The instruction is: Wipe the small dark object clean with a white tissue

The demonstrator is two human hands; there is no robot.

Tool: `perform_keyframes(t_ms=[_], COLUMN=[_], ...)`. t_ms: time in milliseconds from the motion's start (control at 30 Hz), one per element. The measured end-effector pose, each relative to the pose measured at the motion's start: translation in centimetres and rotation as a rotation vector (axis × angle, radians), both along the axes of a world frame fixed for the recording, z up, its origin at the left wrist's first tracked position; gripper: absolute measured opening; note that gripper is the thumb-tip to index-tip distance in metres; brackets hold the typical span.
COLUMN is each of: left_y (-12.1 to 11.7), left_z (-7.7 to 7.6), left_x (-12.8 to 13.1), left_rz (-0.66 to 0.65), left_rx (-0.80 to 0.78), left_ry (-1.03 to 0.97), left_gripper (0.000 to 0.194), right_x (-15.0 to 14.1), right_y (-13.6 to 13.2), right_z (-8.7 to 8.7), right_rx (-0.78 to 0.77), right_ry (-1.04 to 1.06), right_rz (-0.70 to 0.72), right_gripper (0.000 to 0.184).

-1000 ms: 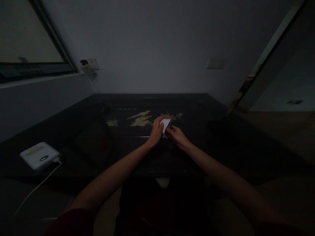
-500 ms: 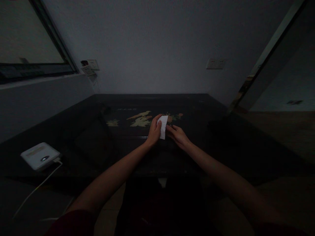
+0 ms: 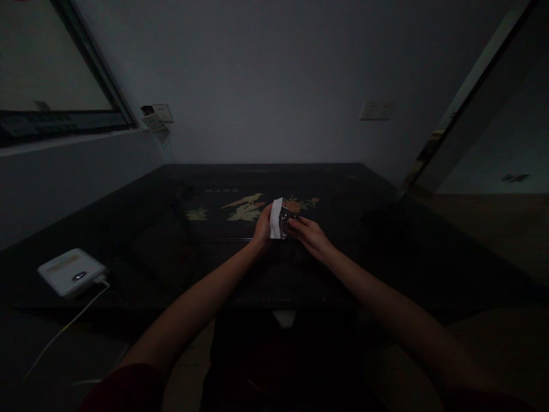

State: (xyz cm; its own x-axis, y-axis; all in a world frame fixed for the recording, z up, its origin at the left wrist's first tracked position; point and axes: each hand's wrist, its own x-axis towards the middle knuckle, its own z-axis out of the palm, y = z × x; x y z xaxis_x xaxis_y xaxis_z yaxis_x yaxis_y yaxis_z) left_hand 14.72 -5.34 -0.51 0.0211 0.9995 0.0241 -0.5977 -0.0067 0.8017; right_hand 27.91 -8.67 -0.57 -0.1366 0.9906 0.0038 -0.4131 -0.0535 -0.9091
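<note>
A crumpled white piece of paper or tissue (image 3: 275,219) stands upright in front of me, with my left hand (image 3: 261,228) closed on it from the left. The paper covers most of that hand's fingertips. Just right of the paper is a small dark, shiny, see-through thing (image 3: 285,216), its kind unclear in the dim light. My right hand (image 3: 309,233) pinches this thing at its right side, thumb and fingers together. Both hands are close together above the dark glossy table (image 3: 274,266), in front of its painted bird (image 3: 245,209) and flower picture.
A white box-shaped device (image 3: 71,272) with a white cable (image 3: 64,331) lies at the table's left edge. Behind the table rises a wall with sockets (image 3: 376,111). A window (image 3: 51,63) is on the left and a doorway frame (image 3: 467,91) on the right.
The white paper has shifted slightly left and turned, and the left thumb has gone behind it. The dark shiny thing now shows between the paper and my right hand, which has barely moved.
</note>
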Motion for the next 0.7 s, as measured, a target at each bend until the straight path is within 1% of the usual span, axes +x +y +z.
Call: perform_keyframes(t_ms=[167,267,500,600,700], left_y=[-0.3,-0.5,-1.0,-1.3,-1.5], left_z=[-0.4,-0.5,-0.6,-0.3,0.0], left_x=[0.0,-0.1,-0.3,-0.1,0.0], left_rz=[-0.011,0.001,0.012,-0.01,-0.029], left_rx=[0.065,0.067,0.085,0.081,0.041], left_ry=[0.13,0.16,0.157,0.147,0.1], left_gripper=[0.023,0.023,0.031,0.032,0.029], right_x=[0.1,0.1,-0.2,-0.2,-0.1], right_y=[0.1,0.1,-0.5,-0.5,-0.3], right_z=[-0.2,-0.2,-0.2,-0.1,-0.1], right_rx=[-0.042,-0.032,0.076,0.104,0.114], right_ry=[0.01,-0.004,-0.058,-0.097,-0.109], right_rz=[-0.025,-0.012,0.031,0.011,0.0], right_gripper=[0.026,0.026,0.044,0.044,0.044])
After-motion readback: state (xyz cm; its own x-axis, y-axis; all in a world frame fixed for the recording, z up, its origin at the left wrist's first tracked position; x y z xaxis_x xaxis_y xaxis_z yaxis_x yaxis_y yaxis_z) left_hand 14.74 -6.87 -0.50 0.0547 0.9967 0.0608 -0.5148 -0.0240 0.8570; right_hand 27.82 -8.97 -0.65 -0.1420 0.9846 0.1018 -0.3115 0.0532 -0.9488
